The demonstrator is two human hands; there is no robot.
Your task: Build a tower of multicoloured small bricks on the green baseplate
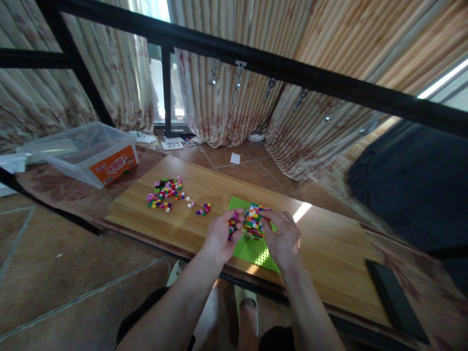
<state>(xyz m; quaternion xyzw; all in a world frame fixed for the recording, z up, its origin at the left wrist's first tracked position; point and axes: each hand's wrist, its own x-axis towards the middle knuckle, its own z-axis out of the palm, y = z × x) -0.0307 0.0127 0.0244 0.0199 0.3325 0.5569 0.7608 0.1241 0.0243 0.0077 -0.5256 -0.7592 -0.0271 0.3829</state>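
Observation:
A block-shaped build of many-coloured toy bricks (253,220) stands on a green studded baseplate (248,251) in the middle of the wooden board. My left hand (221,236) is cupped palm up just left of the build, its fingers curled round several loose small bricks (232,226). On the right side, my right hand (283,236) reaches over the build's top right edge with thumb and forefinger pinched together. Whether a brick sits in that pinch is hidden by the fingers.
Loose bricks (166,192) lie in a spread pile on the board's left, with a smaller cluster (204,210) nearer. A clear plastic bin (78,158) with an orange label stands far left. A dark flat object (397,300) lies at the right end. A black rail (248,56) crosses above.

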